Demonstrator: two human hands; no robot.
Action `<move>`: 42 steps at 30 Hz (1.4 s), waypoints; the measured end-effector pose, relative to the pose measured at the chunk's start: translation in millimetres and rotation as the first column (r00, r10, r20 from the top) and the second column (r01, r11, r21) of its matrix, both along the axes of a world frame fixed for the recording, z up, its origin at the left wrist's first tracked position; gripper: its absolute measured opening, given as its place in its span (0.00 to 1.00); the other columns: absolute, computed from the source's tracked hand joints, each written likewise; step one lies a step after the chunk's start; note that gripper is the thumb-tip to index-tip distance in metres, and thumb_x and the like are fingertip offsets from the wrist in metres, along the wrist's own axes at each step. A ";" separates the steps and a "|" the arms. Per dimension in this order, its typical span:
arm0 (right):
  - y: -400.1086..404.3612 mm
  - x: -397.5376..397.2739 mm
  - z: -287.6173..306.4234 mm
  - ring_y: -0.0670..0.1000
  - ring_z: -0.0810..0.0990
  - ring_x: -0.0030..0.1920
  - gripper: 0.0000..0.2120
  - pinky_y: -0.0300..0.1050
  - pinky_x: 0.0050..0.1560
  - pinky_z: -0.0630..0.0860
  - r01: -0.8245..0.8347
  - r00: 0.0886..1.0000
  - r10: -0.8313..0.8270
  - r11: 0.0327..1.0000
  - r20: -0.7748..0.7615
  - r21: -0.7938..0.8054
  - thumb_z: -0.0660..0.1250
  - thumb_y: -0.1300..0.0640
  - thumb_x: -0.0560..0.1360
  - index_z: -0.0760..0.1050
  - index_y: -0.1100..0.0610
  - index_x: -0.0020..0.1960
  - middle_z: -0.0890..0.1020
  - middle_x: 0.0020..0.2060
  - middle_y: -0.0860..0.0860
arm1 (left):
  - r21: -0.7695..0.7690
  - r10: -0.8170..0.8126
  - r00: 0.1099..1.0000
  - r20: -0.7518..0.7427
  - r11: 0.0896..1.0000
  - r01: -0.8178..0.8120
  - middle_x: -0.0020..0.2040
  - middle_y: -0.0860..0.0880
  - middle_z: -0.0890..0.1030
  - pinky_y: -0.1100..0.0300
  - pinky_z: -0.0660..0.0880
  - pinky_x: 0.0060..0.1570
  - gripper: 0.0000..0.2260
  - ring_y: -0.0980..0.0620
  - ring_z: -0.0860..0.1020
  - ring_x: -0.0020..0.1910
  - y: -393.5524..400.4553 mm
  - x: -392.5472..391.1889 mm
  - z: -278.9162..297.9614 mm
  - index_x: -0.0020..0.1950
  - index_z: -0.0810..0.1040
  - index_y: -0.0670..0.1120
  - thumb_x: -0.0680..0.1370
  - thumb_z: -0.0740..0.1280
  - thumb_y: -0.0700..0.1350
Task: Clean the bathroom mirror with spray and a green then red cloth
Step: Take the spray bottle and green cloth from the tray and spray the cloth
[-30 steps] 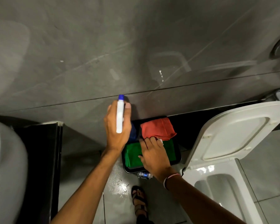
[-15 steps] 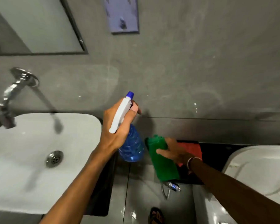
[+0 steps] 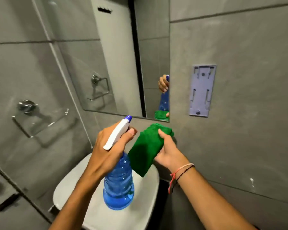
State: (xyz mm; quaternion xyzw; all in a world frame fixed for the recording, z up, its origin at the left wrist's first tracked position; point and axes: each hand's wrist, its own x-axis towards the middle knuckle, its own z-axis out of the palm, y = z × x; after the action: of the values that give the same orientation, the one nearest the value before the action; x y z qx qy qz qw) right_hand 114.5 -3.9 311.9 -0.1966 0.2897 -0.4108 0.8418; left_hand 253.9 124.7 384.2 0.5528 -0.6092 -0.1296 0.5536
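Observation:
My left hand (image 3: 106,151) grips the neck of a blue spray bottle (image 3: 118,185) with a white trigger head and blue nozzle, which points up toward the mirror. My right hand (image 3: 168,151) holds a folded green cloth (image 3: 143,151) just right of the bottle. Both are raised in front of the wall, just below the lower right corner of the mirror (image 3: 106,55). The mirror reflects the bottle, a hand and the cloth at its right edge. The red cloth is out of view.
A white sink (image 3: 145,205) sits directly below my hands. A grey plastic wall bracket (image 3: 202,90) hangs right of the mirror on the grey tiled wall. A chrome towel ring (image 3: 28,112) is fixed on the left wall, next to a glass partition.
My right hand lifted the green cloth out of the black tray on the floor. Both hands rose with bottle and cloth, and my view swung up from the floor to the mirror.

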 end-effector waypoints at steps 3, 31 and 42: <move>-5.1 29.0 38.1 0.63 0.81 0.55 0.26 0.60 0.57 0.74 -0.049 0.993 0.050 0.999 0.103 -0.014 0.57 0.46 0.84 0.72 0.64 0.72 0.83 0.54 0.64 | 0.008 0.051 0.999 0.002 0.999 -0.051 0.40 0.42 0.84 0.38 0.80 0.53 0.12 0.39 0.84 0.45 14.0 23.2 4.6 0.42 0.80 0.43 0.77 0.67 0.51; -10.2 64.6 86.5 0.59 0.78 0.49 0.26 0.50 0.48 0.74 -0.265 0.962 0.272 0.895 -0.032 -0.360 0.57 0.43 0.83 0.82 0.63 0.60 0.79 0.60 0.63 | 0.042 0.165 0.986 -0.037 0.986 -0.163 0.33 0.44 0.85 0.56 0.82 0.35 0.18 0.50 0.84 0.31 -29.3 30.2 21.8 0.36 0.81 0.42 0.81 0.68 0.52; -8.3 47.5 83.3 0.62 0.81 0.59 0.27 0.57 0.69 0.73 -0.272 0.960 0.277 0.898 -0.037 -0.346 0.55 0.43 0.84 0.78 0.64 0.65 0.83 0.61 0.62 | 0.140 0.143 0.990 0.008 0.980 -0.143 0.30 0.47 0.84 0.56 0.80 0.35 0.21 0.54 0.82 0.29 -18.4 22.9 10.7 0.34 0.80 0.43 0.78 0.67 0.58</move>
State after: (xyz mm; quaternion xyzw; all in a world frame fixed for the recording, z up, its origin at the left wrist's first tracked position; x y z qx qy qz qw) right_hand 162.0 -12.2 395.1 -0.3784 0.1765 -0.3340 0.8451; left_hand 276.8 106.3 394.9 0.6326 -0.5568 -0.1326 0.5218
